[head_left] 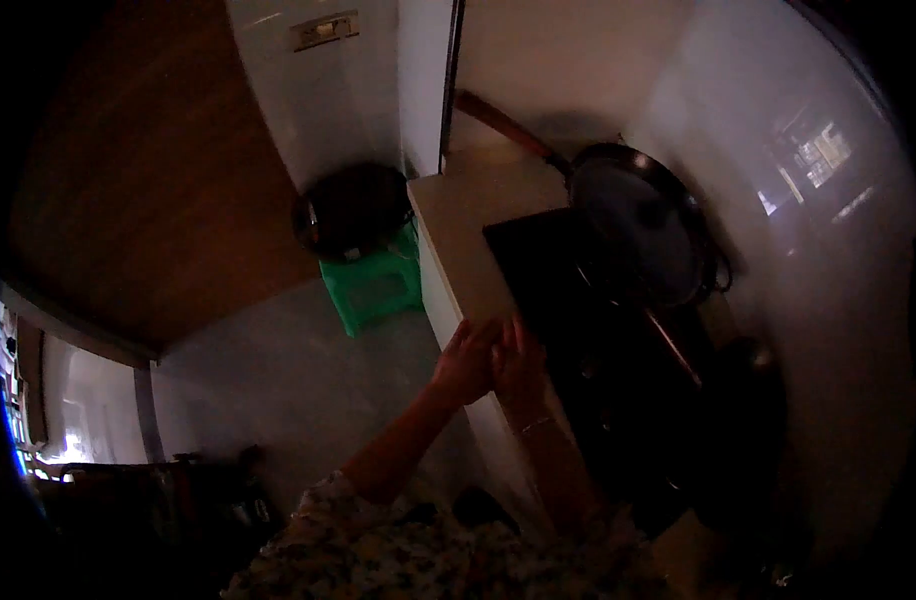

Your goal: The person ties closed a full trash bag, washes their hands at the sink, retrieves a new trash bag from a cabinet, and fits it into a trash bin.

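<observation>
My left hand [465, 362] and my right hand [518, 362] meet over the front edge of the pale countertop [465, 240]. Their fingers look curled and pressed together, touching each other. Whether anything small lies between them is too dark to make out. A thin bracelet [536, 425] circles my right wrist. Just to the right of my hands lies the black cooktop [578, 370]. A large dark frying pan [643, 225] rests at its far end, tilted, with its wooden handle [503, 125] pointing to the far left.
A green plastic stool [378, 290] stands on the grey floor [268, 380] beyond the counter, with a dark round pan-like object [353, 212] on top. Another dark rounded vessel [748, 400] sits at the right of the cooktop. A glossy wall [778, 270] rises behind.
</observation>
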The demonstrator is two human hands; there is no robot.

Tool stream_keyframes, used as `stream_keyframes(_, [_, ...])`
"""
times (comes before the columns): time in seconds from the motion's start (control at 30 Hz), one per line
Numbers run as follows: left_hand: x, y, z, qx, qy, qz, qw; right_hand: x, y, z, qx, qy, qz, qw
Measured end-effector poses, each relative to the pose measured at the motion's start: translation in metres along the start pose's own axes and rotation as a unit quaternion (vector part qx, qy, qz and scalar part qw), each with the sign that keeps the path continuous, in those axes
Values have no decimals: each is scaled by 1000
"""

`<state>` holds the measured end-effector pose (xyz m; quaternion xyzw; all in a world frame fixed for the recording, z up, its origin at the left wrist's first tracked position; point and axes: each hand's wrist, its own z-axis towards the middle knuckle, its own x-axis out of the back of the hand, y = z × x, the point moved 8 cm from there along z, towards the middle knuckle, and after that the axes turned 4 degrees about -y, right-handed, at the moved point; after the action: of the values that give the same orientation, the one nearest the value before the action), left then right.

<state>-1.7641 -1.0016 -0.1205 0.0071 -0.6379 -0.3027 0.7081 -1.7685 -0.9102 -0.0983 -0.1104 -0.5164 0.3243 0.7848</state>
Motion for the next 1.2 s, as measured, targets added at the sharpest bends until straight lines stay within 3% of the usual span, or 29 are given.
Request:
stream_keyframes(0.17, [7, -56, 43, 41, -36, 62, 997, -44, -7, 63, 110, -6, -21, 994])
stream_keyframes(0.3, [29, -110, 79, 83, -67, 98, 989, -86, -13, 131, 101, -32, 41, 994])
stream_keyframes(0.33, [37, -124, 92, 86, -73, 105, 988, -90, -17, 154, 45, -63, 199, 977])
stream_keyframes(0.4, [49, -157, 103, 173, -46, -13, 984, -112, -13, 179, -20, -87, 353, 931])
stream_keyframes(0.47, [52, -169, 120, 123, -51, 60, 989, -123, -24, 201, 98, -36, 44, 994])
stream_keyframes(0.57, [55, -170, 132, 41, -50, 136, 989, -113, -31, 205, 101, -10, -58, 993])
stream_keyframes(0.6, [58, -170, 136, 13, -41, 154, 987, -117, -29, 208, 93, -11, -62, 994])
stream_keyframes(0.63, [53, -176, 142, 4, -44, 151, 987, -126, -14, 213, 0, -48, -45, 998])
stream_keyframes(0.67, [50, -184, 151, 15, -34, 62, 997, -134, 1, 214, -93, -82, -27, 992])
stream_keyframes(0.7, [47, -190, 161, 25, -25, -28, 999, -130, 6, 217, -103, -74, -32, 991])
stream_keyframes(0.8, [50, -161, 223, -32, -41, -11, 999, -104, 44, 236, -203, -73, -139, 967])
stream_keyframes(0.9, [32, -146, 257, -77, -69, -22, 994, -98, 83, 224, -313, -149, -65, 936])
stream_keyframes(0.97, [25, -142, 273, -107, -82, -34, 990, -89, 99, 232, -196, 29, 17, 980])
stream_keyframes(1.2, [16, -133, 244, -167, -144, -14, 975, -94, 88, 208, -149, 61, -4, 987])
